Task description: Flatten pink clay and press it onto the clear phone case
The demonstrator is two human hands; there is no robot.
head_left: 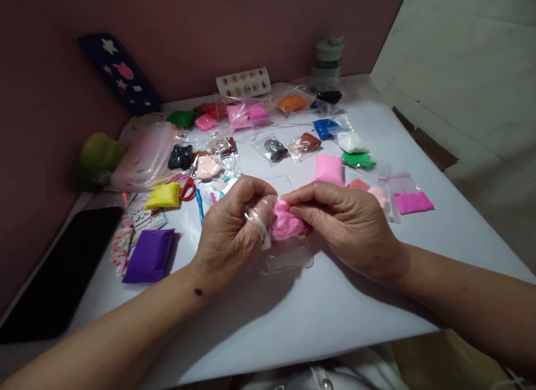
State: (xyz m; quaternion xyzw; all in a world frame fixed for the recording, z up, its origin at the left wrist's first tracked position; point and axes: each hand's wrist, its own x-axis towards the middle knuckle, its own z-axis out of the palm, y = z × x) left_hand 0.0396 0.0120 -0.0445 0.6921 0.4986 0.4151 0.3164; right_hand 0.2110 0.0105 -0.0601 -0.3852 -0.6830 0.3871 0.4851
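A lump of pink clay (286, 221) sits between both hands above the middle of the white table (335, 306). My left hand (228, 231) is closed around a clear plastic bag (262, 225) that still wraps part of the clay. My right hand (347, 222) pinches the clay from the right with its fingertips. Under the hands lies a clear flat plastic piece (288, 258).
Several small bags of coloured clay lie across the table: purple (148, 256), yellow (163, 195), magenta (412, 201), pink (329, 169), green (358, 160), blue (325, 127), orange (292, 103). Red-handled scissors (187, 189) lie at left. A black phone (58, 272) rests by the left edge.
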